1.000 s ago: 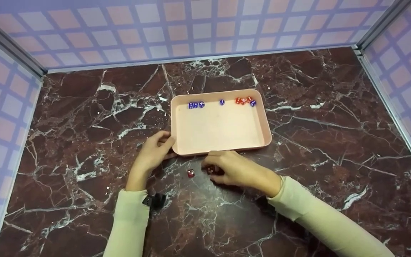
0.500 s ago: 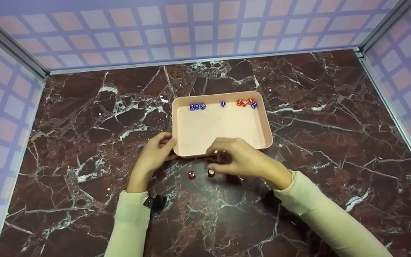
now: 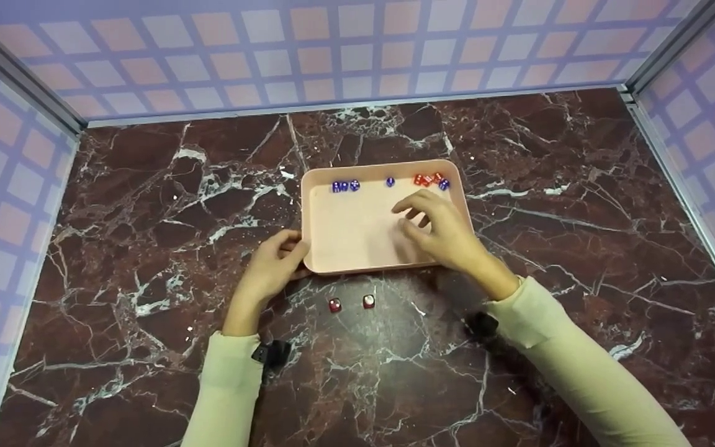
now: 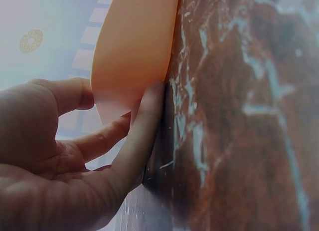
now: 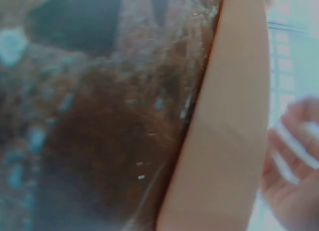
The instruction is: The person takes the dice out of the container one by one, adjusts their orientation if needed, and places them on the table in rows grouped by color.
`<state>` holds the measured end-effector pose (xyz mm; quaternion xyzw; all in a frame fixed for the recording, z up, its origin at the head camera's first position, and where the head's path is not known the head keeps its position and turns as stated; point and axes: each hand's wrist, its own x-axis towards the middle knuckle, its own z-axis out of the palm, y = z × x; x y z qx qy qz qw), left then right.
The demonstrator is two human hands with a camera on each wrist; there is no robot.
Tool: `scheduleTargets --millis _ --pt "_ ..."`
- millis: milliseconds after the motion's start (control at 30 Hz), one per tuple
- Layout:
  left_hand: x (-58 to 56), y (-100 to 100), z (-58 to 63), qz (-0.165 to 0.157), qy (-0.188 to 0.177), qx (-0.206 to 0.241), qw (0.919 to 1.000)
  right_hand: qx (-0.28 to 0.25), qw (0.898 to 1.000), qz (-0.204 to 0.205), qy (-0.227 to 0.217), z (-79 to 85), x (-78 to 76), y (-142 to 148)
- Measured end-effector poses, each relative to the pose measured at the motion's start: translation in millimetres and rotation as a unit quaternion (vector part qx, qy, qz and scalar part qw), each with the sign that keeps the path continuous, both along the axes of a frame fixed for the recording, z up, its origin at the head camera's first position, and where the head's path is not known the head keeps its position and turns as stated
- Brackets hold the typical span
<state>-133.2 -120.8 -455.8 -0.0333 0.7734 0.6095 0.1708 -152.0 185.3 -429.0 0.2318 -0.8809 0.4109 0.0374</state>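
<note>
Several parted fingers of the left hand (image 3: 274, 261) touched the smooth, round-cornered peach tray (image 3: 345, 239) at its eight o'clock. Remotely, I saw pipped blue dice (image 3: 344, 186) at eleven, two glossy dark-red dice (image 3: 334, 305) near six on veined tabletop (image 3: 146, 360), bright red dice (image 3: 427, 180) at one; the right hand (image 3: 441, 230) hovered near three, fingers bent; I couldn't tell if pinching.

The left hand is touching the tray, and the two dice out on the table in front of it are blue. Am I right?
Almost! The two dice out on the table in front of the tray are red, not blue, as the head view shows. The left hand is touching the tray, just as you said.
</note>
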Motion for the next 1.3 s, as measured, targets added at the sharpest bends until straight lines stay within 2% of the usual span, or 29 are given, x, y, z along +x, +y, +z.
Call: scheduleTargets --millis 133,267,433,567,767,967,1300 --pt "-0.7 1 -0.5 0.001 0.006 -0.005 1.0 0.023 0.999 -0.036 0.002 4.3 -8.9 1" --pt "-2.0 1 -1.7 -0.004 0.01 -0.009 0.9999 0.044 0.997 -0.068 -0.006 4.4 -25.3 5" --pt "-1.3 0 -2.9 -0.003 0.01 -0.011 0.9999 0.083 0.99 -0.11 -0.016 -4.1 -47.3 13" --pt "0.0 -1 -3.1 0.002 0.004 -0.011 0.9999 0.107 0.986 -0.127 -0.012 -12.1 -56.3 15" --pt "-2.5 0 -2.1 -0.001 -0.004 -0.003 1.0 0.122 0.983 -0.137 -0.001 -15.1 -61.8 12" --pt "-3.1 1 -1.7 -0.004 -0.007 0.001 1.0 0.126 0.98 -0.155 -0.017 -18.1 -64.9 11" --pt "-0.5 -2 -0.3 -0.007 0.003 -0.011 0.9999 0.147 0.979 -0.138 -0.012 -21.5 -61.2 8"
